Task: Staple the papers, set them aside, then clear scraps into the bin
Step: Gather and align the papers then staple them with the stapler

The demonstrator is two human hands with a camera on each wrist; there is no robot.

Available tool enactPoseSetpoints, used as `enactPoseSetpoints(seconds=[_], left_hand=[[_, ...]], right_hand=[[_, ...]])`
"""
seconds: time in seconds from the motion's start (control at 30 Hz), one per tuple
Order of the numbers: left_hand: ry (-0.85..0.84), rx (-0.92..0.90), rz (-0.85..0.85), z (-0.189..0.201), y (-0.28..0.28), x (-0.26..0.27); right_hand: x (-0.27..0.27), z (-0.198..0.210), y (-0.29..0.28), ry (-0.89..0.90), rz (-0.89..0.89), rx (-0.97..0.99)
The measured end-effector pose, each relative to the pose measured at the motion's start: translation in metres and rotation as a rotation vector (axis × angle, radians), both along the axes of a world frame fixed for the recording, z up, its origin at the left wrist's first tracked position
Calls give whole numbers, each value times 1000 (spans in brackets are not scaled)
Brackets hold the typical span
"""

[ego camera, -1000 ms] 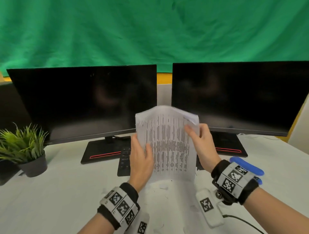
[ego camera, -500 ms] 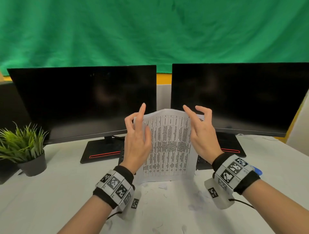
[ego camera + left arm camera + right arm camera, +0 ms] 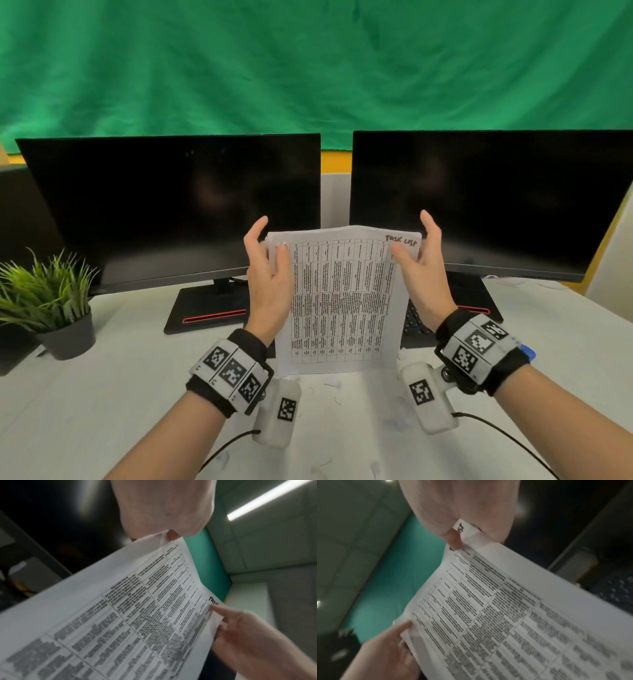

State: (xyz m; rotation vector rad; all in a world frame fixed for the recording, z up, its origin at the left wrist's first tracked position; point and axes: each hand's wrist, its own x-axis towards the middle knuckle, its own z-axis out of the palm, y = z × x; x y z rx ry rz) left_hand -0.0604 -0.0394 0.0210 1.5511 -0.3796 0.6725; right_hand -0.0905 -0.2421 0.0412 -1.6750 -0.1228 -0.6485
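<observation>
White scraps (image 3: 330,384) lie on the counter (image 3: 102,404) below the hands. Left hand (image 3: 270,274) and right hand (image 3: 423,270) pinch the papers (image 3: 342,301) by the top corners, standing on the counter. A second ago they bent; now straight, ready for stapling.

Handwritten "TASK LIST" on papers (image 3: 339,301) (top corner); table print unreadable.

The head camera looks forward and down over the table (image 3: 102,411). Both wrist cameras, close and blurred, look up along the papers (image 3: 137,615), apparently toward the ceiling.
</observation>
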Motion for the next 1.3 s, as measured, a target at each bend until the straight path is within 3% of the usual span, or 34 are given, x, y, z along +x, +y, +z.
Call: enactPoseSetpoints(seconds=[0.17,0.27,0.43,0.67,0.73,0.83,0.93,1.07,1.3], left_hand=[[110,-65,-23,1,-5,2],[94,-33,-6,-1,-8,-2],[38,63,49,-1,-12,-8],[-56,23,111,51,-12,-18],[57,28,124,63,-13,-1],[380,89,89,57,-13,32],[576,142,49,9,-18,70],[806,222,8,-44,-30,77],[1093,116,-99,-96,-35,94]], right_hand=[[3,-4,0,120,94,139],[1,-7,-1,153,122,198],[-2,-20,4,209,130,140],[2,34,-2,57,88,46],[10,45,-7,74,38,-20],[27,38,-14,264,-6,-72],[43,6,-22,555,-8,-29],[52,-38,-30,840,-26,-41],[71,-96,-42,941,-64,-91]])
